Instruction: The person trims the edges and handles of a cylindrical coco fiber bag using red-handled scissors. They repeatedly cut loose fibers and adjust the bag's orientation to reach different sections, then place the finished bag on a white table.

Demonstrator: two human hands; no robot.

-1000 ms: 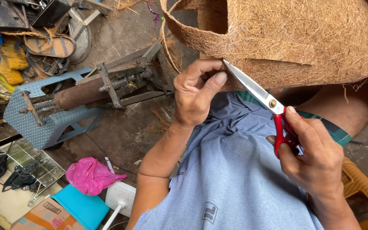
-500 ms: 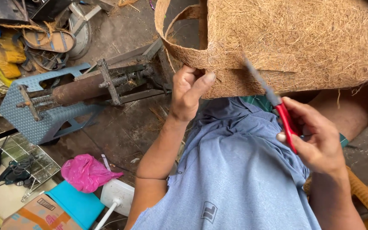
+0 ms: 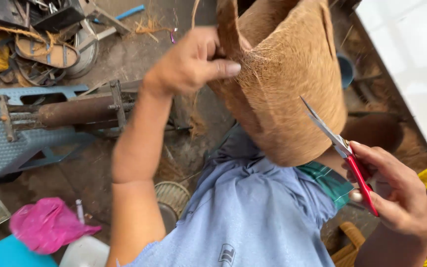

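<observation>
A brown coconut-fibre pot point(image 3: 292, 84) hangs in front of me, mouth tilted up and away. My left hand point(image 3: 186, 62) pinches its near rim between thumb and fingers. My right hand point(image 3: 396, 190) grips red-handled scissors point(image 3: 344, 151) at the lower right. The steel blades point up and left, and their tip lies against the pot's right side. The blades look closed or nearly so. My blue shirt fills the lower middle.
A blue plastic stool point(image 3: 11, 133) with a rusty metal roller tool point(image 3: 75, 111) lies at left. Sandals point(image 3: 45, 52) and clutter sit upper left. A pink bag point(image 3: 45, 227) lies lower left. A small woven basket point(image 3: 174, 195) rests on the floor.
The pot has been turned and lifted, now narrower and more upright. My left hand rose with its rim. The scissors hand dropped slightly lower right, blades still at the pot's side.
</observation>
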